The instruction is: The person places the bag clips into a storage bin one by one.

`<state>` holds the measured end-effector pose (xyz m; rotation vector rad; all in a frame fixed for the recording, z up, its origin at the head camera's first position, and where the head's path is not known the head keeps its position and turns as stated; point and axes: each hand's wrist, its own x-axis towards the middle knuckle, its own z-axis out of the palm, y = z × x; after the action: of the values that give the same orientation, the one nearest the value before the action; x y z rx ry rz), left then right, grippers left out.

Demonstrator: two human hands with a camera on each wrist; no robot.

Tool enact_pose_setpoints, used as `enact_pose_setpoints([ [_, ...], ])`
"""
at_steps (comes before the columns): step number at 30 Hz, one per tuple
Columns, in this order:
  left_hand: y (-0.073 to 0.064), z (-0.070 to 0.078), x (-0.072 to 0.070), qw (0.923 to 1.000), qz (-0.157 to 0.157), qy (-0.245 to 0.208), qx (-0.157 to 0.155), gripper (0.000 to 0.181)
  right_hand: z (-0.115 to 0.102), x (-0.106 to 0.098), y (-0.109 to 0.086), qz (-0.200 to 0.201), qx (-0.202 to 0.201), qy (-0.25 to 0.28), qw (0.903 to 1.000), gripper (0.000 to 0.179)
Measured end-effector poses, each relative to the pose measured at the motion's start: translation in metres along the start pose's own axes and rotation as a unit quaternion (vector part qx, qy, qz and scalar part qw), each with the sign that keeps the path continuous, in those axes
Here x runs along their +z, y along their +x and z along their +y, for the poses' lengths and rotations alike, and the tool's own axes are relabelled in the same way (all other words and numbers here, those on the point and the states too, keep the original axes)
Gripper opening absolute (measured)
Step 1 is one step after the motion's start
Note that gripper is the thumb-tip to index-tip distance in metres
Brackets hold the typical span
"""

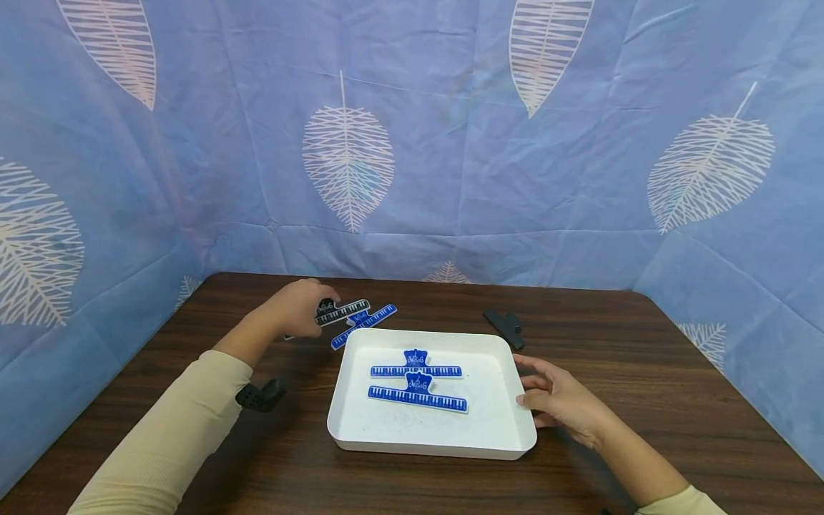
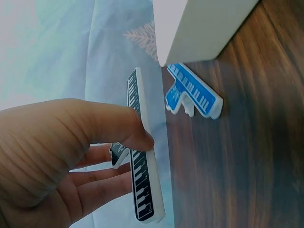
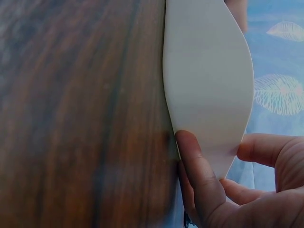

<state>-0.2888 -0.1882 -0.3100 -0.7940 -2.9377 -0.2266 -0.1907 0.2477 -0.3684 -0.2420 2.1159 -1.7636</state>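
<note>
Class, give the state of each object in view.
Black clip, held by left hand.
White tray, upright, gripped by right hand.
Front blue clip, lying in tray.
Back blue clip, lying in tray.
Left blue clip, lying on table outside tray.
Dark clip, lying on table.

Looks like smooth, dull plastic on the white tray (image 1: 399,432), smooth plastic too on the piano-key clips (image 1: 418,398). Looks like streaky wood on the table (image 1: 644,372), wrinkly cloth on the leaf-print curtain (image 1: 438,157).
</note>
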Motion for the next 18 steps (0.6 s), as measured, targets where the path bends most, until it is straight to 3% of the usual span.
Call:
enact_pose_setpoints([
  [18,0.004,0.03,-0.003,0.9987,0.005,-0.012,0.049,0.052,0.001,0.001,0.002,-0.003,-0.007,0.001,1.0,0.079],
])
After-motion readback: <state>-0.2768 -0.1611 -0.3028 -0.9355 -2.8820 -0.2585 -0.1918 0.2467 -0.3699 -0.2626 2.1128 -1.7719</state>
